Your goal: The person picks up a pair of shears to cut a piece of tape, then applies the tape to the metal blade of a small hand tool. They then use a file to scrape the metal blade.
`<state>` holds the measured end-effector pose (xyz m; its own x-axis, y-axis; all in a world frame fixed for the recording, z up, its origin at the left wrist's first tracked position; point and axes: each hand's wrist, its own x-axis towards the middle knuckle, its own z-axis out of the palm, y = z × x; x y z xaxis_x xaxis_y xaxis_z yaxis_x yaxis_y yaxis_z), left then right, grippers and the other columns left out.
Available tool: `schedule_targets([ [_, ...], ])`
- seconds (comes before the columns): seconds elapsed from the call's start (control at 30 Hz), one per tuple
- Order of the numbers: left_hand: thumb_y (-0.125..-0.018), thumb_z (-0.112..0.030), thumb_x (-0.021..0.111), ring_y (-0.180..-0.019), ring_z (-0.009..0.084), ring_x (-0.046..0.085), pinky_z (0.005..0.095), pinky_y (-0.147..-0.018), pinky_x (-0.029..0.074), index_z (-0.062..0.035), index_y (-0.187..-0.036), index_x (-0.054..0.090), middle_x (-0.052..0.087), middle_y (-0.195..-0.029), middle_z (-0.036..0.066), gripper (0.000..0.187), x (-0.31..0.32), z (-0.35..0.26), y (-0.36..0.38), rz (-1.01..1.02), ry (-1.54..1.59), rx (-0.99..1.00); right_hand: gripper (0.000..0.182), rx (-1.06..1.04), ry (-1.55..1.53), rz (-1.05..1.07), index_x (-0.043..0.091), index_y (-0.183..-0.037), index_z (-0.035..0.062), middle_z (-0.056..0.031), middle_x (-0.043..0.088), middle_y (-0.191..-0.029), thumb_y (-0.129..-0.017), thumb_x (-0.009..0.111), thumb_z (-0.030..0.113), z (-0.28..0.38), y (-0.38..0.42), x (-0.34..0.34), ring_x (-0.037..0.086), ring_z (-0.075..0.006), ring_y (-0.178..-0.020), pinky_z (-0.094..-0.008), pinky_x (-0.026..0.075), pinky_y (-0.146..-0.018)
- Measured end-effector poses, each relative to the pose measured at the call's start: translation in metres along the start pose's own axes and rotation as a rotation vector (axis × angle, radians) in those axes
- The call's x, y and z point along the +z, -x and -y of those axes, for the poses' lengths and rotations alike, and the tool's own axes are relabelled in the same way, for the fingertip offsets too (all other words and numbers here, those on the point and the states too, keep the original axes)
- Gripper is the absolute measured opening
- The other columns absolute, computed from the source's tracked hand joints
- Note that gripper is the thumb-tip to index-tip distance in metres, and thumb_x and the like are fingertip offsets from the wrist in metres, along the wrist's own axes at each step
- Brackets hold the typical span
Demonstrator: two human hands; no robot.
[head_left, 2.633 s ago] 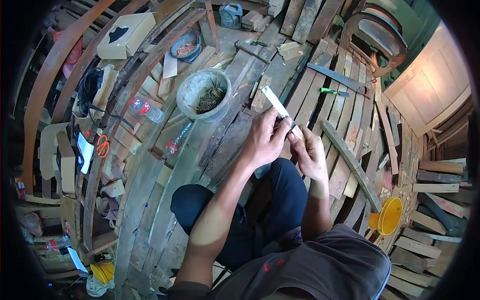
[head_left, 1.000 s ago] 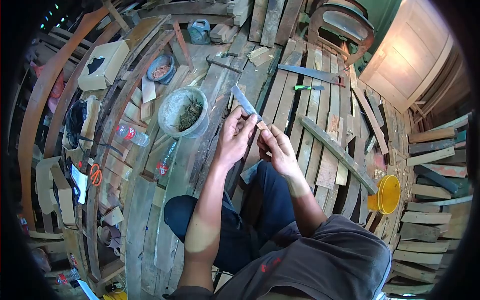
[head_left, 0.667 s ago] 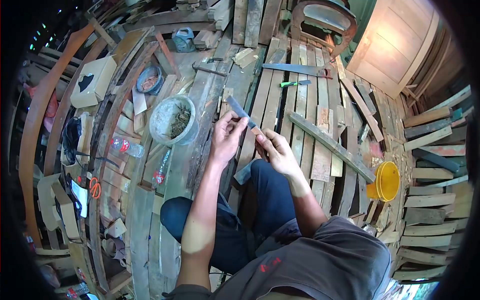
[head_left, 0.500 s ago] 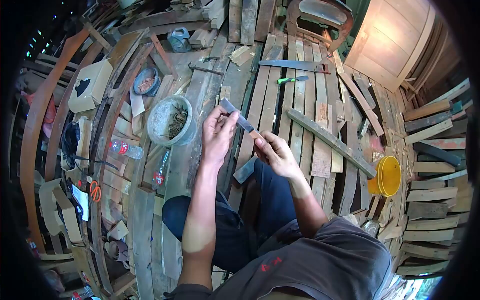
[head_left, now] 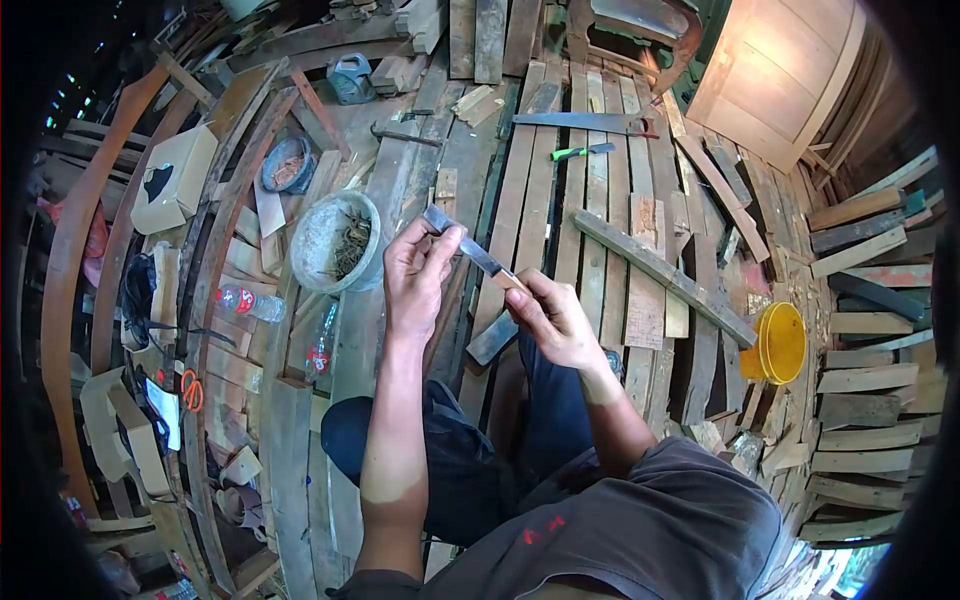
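Observation:
In the head view, a chisel with a flat metal blade and a wooden handle is held slantwise between my two hands. My left hand pinches the blade close to its far end, thumb on top. Fingers of my right hand are closed round the handle, hiding much of it. Just below the chisel, a grey flat block lies on the boards near my knee. A pale bucket with dry shavings in it stands left of my left hand.
Ahead on the plank floor lie a hand saw, a green-handled knife and a hammer. A long beam and a yellow bucket are at right. Plastic bottles and orange scissors are at left.
Both hands have shifted slightly left with the chisel, and the left hand has dipped a little. Each keeps its hold. The camera view has moved slightly.

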<state>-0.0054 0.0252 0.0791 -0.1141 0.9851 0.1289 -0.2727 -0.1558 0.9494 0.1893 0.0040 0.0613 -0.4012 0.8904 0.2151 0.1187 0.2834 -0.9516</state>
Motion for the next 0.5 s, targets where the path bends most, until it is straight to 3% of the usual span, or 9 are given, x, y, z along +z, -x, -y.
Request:
schedule_targets([
  [0.07, -0.094, -0.011, 0.063, -0.062, -0.0003, 0.041, 0.0169, -0.052, 0.03, -0.0039, -0.096, 0.065, 0.053, -0.075, -0.006, 0.007, -0.0033, 0.0002, -0.0014, 0.017, 0.023, -0.003, 0.028, -0.009, -0.001, -0.005, 0.056, -0.087, -0.0009, -0.01, 0.055, -0.063, -0.101, 0.055, 0.024, -0.0009, -0.0006, 0.0014, 0.054, -0.0183, -0.056, -0.0328, 0.043, -0.055],
  [0.17, -0.093, -0.012, 0.067, -0.058, -0.0038, 0.033, 0.0171, -0.051, 0.022, -0.0089, -0.091, 0.064, 0.051, -0.072, -0.011, 0.005, 0.0007, -0.0059, -0.0033, -0.013, 0.057, 0.011, 0.03, -0.001, -0.019, -0.002, 0.055, -0.086, -0.0009, -0.0102, 0.054, -0.063, -0.101, 0.055, 0.025, 0.0018, -0.0011, 0.0016, 0.054, -0.0187, -0.056, -0.0328, 0.043, -0.055],
  [0.27, -0.094, -0.011, 0.064, -0.064, -0.0003, 0.043, 0.0169, -0.052, 0.031, -0.0036, -0.098, 0.065, 0.055, -0.078, -0.005, 0.009, -0.0044, -0.0076, -0.0053, -0.004, 0.051, 0.015, 0.03, 0.001, -0.015, 0.013, 0.055, -0.085, -0.0009, -0.0102, 0.054, -0.063, -0.101, 0.055, 0.025, 0.0021, -0.0013, 0.0004, 0.055, -0.0182, -0.057, -0.0328, 0.043, -0.055],
  [0.5, -0.095, -0.013, 0.063, -0.064, -0.0004, 0.044, 0.0167, -0.053, 0.032, -0.0033, -0.101, 0.065, 0.055, -0.08, -0.005, 0.011, -0.0077, -0.0075, -0.0074, -0.032, 0.11, 0.033, 0.03, -0.01, -0.008, 0.019, 0.056, -0.086, -0.0005, -0.0096, 0.054, -0.062, -0.101, 0.054, 0.025, 0.0008, -0.0024, 0.0009, 0.055, -0.0168, -0.056, -0.0327, 0.042, -0.054],
])
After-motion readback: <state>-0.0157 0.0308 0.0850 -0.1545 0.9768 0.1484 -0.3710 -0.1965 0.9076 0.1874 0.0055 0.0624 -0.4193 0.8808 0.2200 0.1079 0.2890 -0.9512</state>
